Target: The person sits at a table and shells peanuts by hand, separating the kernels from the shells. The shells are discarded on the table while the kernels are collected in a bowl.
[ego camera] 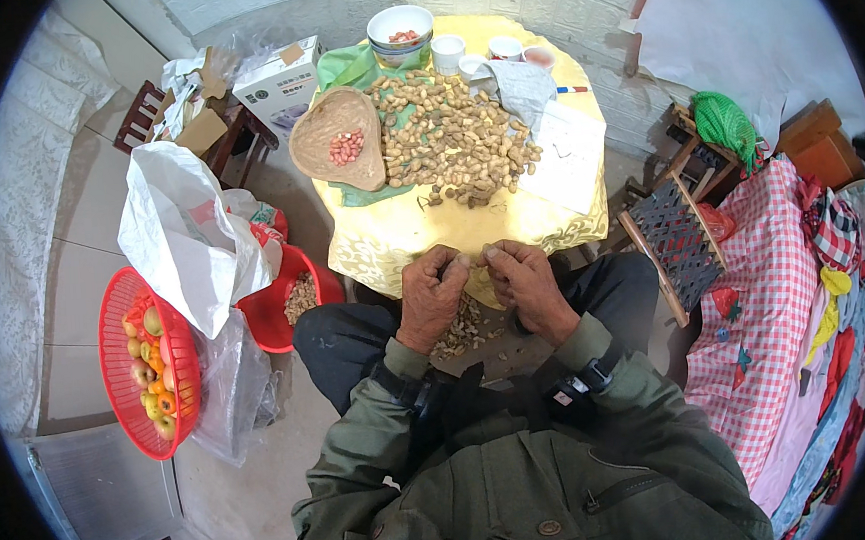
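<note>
My left hand [434, 292] and my right hand [527, 282] meet nearly tip to tip over the near edge of the round table, thumbs pressed to curled fingers. Whatever is pinched there is too small and covered to make out. Beyond them, a heap of unshelled peanuts [460, 132] spreads across the yellow tablecloth [400, 231]. Left of the heap sits a shallow tan heart-shaped tray [317, 127] with red-skinned peanut kernels [346, 147] in it. Broken peanut shells [467, 331] lie on the floor below my hands, between my knees.
Stacked bowls [400, 24], white cups [449, 52], a grey cloth [517, 87] and paper [567, 155] occupy the table's far side. On my left stand a red bucket [263, 327], a white sack [181, 227] and a red fruit basket [119, 367]. A woven-seat stool [671, 242] is at right.
</note>
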Action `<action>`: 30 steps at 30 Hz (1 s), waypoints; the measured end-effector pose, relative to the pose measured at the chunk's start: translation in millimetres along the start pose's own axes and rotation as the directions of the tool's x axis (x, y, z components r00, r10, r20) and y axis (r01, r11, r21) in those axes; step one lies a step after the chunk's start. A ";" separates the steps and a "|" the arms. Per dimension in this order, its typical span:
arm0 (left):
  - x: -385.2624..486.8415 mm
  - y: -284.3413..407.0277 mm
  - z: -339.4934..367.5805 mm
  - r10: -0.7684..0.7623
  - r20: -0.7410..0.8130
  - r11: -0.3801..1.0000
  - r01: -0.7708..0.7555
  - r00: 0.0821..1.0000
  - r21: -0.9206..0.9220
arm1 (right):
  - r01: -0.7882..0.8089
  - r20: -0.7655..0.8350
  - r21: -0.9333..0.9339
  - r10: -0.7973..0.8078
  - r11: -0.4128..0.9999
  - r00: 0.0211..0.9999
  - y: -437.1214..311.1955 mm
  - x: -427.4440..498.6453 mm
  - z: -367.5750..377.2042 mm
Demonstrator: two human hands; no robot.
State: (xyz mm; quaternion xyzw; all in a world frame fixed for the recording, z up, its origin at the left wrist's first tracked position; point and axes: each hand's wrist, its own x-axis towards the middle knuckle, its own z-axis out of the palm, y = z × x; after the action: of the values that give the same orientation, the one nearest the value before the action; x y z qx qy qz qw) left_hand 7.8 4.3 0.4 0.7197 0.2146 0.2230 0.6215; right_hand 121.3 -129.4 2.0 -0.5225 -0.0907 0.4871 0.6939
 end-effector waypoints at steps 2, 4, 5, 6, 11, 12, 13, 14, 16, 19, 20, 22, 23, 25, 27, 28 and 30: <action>-0.2 0.2 3.1 0.022 -0.023 0.999 -0.022 1.000 0.023 | -0.068 0.029 0.013 0.068 0.998 0.997 -2.1 -1.1 -0.3; 0.3 1.0 9.0 0.137 -0.038 0.991 -0.137 0.990 -0.001 | -0.159 0.047 0.061 0.156 0.985 0.987 -5.4 -2.4 -0.9; 0.2 1.7 11.4 0.200 -0.044 0.980 -0.200 0.979 -0.003 | -0.208 0.063 0.102 0.202 0.973 0.977 -7.6 -2.3 -1.9; 0.4 2.4 10.9 0.213 -0.020 0.977 -0.212 0.977 0.030 | -0.246 0.103 0.156 0.232 0.957 0.967 -8.9 -2.1 -2.0; -2.5 3.8 11.2 0.199 0.018 0.977 -0.200 0.980 0.073 | -0.281 0.197 0.290 0.230 0.915 0.953 -6.9 -3.1 -0.1; -3.8 3.8 11.2 0.194 0.005 0.980 -0.194 0.981 0.045 | -0.278 0.203 0.315 0.221 0.908 0.954 -5.5 -3.4 1.2; -5.1 3.8 11.3 0.187 -0.007 0.982 -0.187 0.982 0.015 | -0.277 0.198 0.312 0.223 0.909 0.954 -4.6 -3.5 2.0; -5.9 3.6 11.2 0.182 -0.014 0.983 -0.183 0.983 -0.019 | -0.279 0.200 0.318 0.224 0.906 0.954 -4.0 -3.8 2.6; -6.9 3.1 10.6 0.117 -0.009 0.989 -0.117 0.993 -0.090 | -0.273 0.203 0.320 0.216 0.907 0.955 -2.9 -4.3 4.0; -8.5 1.8 10.5 -0.019 0.008 0.969 0.020 1.000 -0.246 | -0.244 0.203 0.321 0.185 0.915 0.961 -1.1 -5.2 6.4; -9.5 1.1 10.8 -0.052 0.015 0.949 0.054 0.999 -0.311 | -0.237 0.203 0.331 0.177 0.913 0.963 -0.3 -5.8 7.2; -9.5 -1.1 12.1 -0.130 0.012 0.860 0.119 0.991 -0.496 | -0.217 0.190 0.331 0.160 0.918 0.969 2.0 -6.6 9.6; -9.5 -2.4 13.1 -0.160 0.014 0.800 0.138 0.987 -0.584 | -0.205 0.178 0.320 0.153 0.925 0.972 3.7 -7.1 11.5; -9.7 -4.7 15.1 -0.173 0.003 0.777 0.138 0.985 -0.615 | -0.186 0.169 0.305 0.139 0.934 0.976 5.3 -7.3 13.9; -9.9 -5.5 17.2 -0.198 -0.014 0.742 0.140 0.980 -0.656 | -0.174 0.180 0.296 0.124 0.939 0.976 5.4 -7.2 16.0; -10.7 -4.8 18.6 -0.216 -0.025 0.718 0.142 0.976 -0.682 | -0.170 0.178 0.289 0.122 0.942 0.976 5.0 -7.8 16.2; -11.2 -1.2 18.3 -0.231 -0.034 0.686 0.138 0.972 -0.715 | -0.162 0.175 0.273 0.117 0.948 0.978 3.7 -9.4 16.0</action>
State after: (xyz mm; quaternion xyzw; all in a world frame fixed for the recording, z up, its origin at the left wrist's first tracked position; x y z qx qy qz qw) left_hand 9.5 -16.8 -3.7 0.3859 0.2211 0.2674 0.8548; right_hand 104.1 -126.6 9.6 -0.3818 -0.0365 0.5826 0.7166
